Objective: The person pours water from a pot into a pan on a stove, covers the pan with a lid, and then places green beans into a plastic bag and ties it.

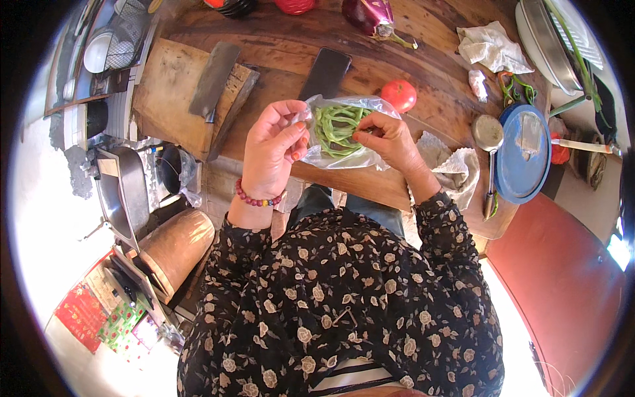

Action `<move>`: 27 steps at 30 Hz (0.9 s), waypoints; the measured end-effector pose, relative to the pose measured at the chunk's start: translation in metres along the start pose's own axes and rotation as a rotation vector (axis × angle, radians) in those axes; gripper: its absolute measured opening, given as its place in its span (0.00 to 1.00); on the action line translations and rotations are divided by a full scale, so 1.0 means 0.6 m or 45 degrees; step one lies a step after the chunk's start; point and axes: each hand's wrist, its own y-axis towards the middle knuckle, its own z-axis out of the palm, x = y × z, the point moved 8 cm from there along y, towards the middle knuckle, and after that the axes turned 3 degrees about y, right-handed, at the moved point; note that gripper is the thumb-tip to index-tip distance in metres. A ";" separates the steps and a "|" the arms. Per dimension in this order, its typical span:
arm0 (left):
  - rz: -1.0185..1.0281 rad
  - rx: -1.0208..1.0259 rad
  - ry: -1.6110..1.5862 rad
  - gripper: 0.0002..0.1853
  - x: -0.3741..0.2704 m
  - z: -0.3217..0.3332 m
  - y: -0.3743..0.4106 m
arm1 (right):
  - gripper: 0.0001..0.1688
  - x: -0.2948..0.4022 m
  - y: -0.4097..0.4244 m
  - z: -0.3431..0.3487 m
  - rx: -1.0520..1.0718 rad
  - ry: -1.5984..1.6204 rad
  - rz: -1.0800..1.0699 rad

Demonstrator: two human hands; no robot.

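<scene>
A clear plastic bag (384, 106) of long green beans (338, 126) is in front of me at the table's near edge, its mouth spread so that the beans show. My left hand (279, 144), with a beaded bracelet (258, 201) at the wrist, pinches the bag's left edge between thumb and fingers. From the right, my right hand (392, 141) reaches over the bag, thumb and forefinger closed at the beans' right side. Its other fingers are curled and partly hidden. A tomato (398, 96) sits just beyond the bag, and a dark smartphone (325, 72) lies behind it.
On the wooden table (278, 30), a cleaver (214, 82) rests on a chopping board (168, 94) at left. An eggplant (369, 17) lies at the back. To the right are a cloth (459, 173), a ladle (488, 134), a blue lid (521, 173) and a metal basin (540, 44).
</scene>
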 end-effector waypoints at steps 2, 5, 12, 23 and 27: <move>-0.001 0.003 0.023 0.12 -0.002 0.006 0.000 | 0.07 -0.002 -0.002 0.001 0.011 0.036 0.004; 0.016 0.017 0.071 0.12 0.000 0.007 0.001 | 0.06 -0.010 -0.006 0.002 -0.001 0.138 0.013; 0.197 0.038 0.878 0.12 0.018 0.009 0.003 | 0.09 -0.005 -0.017 0.015 0.063 0.262 0.197; 0.143 0.054 1.002 0.09 0.042 0.014 0.010 | 0.09 0.034 -0.024 0.017 -0.036 0.152 0.011; -0.076 -0.031 0.612 0.09 0.053 0.009 0.010 | 0.09 0.023 -0.021 0.018 -0.050 0.333 -0.010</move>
